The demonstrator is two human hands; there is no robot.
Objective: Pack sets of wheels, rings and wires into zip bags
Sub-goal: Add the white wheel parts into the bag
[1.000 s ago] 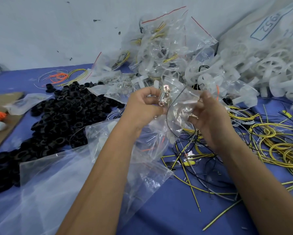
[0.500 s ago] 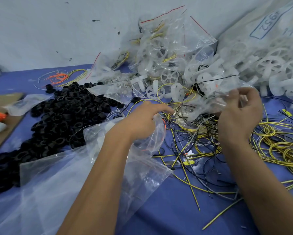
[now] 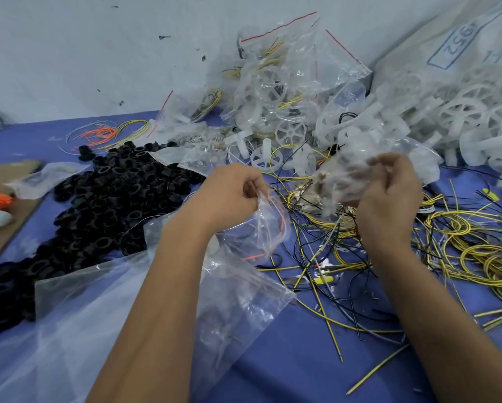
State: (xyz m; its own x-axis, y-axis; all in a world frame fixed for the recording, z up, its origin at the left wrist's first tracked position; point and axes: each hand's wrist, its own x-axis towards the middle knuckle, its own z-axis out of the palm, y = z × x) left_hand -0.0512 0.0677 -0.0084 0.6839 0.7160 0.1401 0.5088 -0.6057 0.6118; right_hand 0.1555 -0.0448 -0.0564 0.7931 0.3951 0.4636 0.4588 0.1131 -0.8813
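Blue-clothed table (image 3: 287,367) against a white wall: filled zip bags (image 3: 276,82) heap at upper centre, yet black rings (image 3: 110,199), white wheels (image 3: 462,117) and yellow wires (image 3: 491,257) abound. Left hand (image 3: 229,196) pinches an empty zip bag (image 3: 261,228); right hand (image 3: 389,196) pinches a blurred one (image 3: 357,175).

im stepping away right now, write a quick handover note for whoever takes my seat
Left hand: closed, pinching the edge of an empty zip bag pulled from the bag stack.
Right hand: closed on a filled zip bag, held above the table; motion blur hides its contents and whether it is sealed.
Supplies: black rings piled left, white wheels far right, yellow and black wires loose on the right.
Done: finished bags heaped against the wall.
Left: put the filled bag on that heap, then load the empty one with wheels, rings and wires.
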